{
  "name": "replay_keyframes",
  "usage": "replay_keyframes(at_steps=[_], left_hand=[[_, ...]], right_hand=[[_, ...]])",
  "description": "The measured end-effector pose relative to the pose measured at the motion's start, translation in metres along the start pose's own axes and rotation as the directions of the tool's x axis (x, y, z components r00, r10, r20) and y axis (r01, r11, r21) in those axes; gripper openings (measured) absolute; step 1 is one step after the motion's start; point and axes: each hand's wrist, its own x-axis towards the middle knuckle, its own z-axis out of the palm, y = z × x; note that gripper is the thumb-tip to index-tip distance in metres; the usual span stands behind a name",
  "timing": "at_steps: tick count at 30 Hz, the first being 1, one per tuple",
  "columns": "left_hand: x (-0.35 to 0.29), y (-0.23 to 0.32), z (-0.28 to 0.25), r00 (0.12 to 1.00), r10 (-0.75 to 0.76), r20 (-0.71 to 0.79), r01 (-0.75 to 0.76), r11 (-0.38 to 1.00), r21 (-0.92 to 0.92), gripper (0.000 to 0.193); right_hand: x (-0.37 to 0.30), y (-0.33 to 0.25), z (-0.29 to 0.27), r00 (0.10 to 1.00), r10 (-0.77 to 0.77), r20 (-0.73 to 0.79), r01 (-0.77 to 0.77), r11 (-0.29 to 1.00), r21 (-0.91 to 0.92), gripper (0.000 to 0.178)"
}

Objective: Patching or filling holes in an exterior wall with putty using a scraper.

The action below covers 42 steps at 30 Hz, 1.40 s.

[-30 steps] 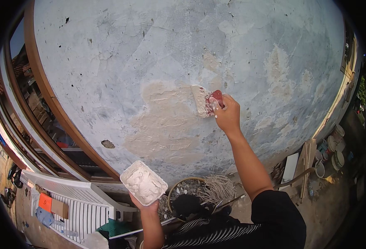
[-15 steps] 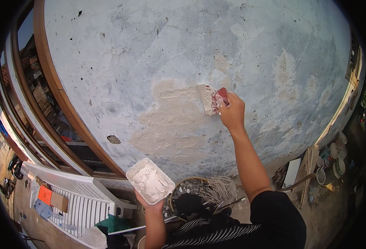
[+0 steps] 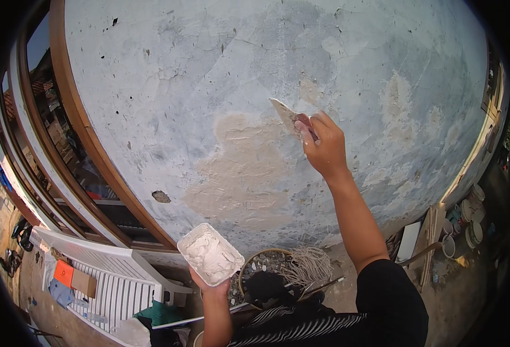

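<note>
My right hand point(image 3: 326, 143) grips the reddish handle of a putty knife point(image 3: 287, 116), its wide blade smeared with pale putty and tilted edge-on near the wall. Behind and below the blade, a broad beige patch of putty point(image 3: 246, 173) covers part of the pale blue, cracked wall point(image 3: 208, 69). Lower down, my left hand point(image 3: 208, 283) is closed under a white rectangular tub point(image 3: 183, 240), holding it up with its open top showing. Thick, creamy putty point(image 3: 211, 254) fills much of the tub. Whether the blade touches the wall, I cannot tell.
Brown-framed windows point(image 3: 72, 110) run along the left. Below them stands a white slatted bench point(image 3: 122, 289) bearing an orange box point(image 3: 64, 273) and a cardboard box point(image 3: 84, 284). Beneath my arms are a round basket of rubble point(image 3: 260, 263) and a string mop point(image 3: 308, 267). Buckets point(image 3: 473, 234) and boards sit at right.
My right hand has turned the putty knife from nearly flat against the wall to edge-on, its tip now pointing up and left. The tub in my left hand has barely moved.
</note>
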Motion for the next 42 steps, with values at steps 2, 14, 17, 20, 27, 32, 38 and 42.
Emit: replay_keyframes(at_steps=[2,14,17,20,27,32,38,42], left_hand=[[0.002,0.000,0.000,1.000,-0.005,-0.017,0.005,1.000,-0.016,0.057],[0.012,-0.017,0.000,0.996,-0.052,-0.074,0.051,0.999,-0.013,0.059],[0.010,-0.017,-0.003,0.997,-0.069,-0.040,0.069,0.997,-0.019,0.059],[0.008,-0.015,0.000,0.997,-0.076,-0.014,0.076,0.997,-0.021,0.057],[0.010,-0.021,0.001,0.995,-0.098,-0.037,0.096,0.995,-0.037,0.057],[0.014,-0.031,0.003,0.993,-0.110,-0.041,0.110,0.994,-0.014,0.057],[0.013,-0.024,0.001,0.995,-0.091,-0.036,0.091,0.996,0.008,0.056],[0.017,-0.024,0.002,0.996,-0.078,-0.054,0.078,0.997,0.015,0.056]], right_hand=[[0.004,-0.009,-0.001,0.993,-0.103,-0.064,0.098,0.993,-0.071,0.008],[-0.051,-0.006,0.076,0.933,-0.222,0.283,0.326,0.854,-0.405,0.008],[-0.073,0.002,0.069,0.882,-0.234,0.409,0.380,0.866,-0.325,0.010],[-0.075,-0.005,0.045,0.887,-0.260,0.382,0.365,0.902,-0.232,0.013],[-0.026,-0.022,0.024,0.951,-0.201,0.234,0.268,0.915,-0.303,0.011],[-0.074,-0.001,0.066,0.869,-0.254,0.424,0.406,0.856,-0.319,0.007],[-0.045,-0.022,0.021,0.879,-0.255,0.403,0.359,0.911,-0.205,0.009],[-0.024,-0.027,0.019,0.943,-0.229,0.242,0.292,0.918,-0.267,0.011]])
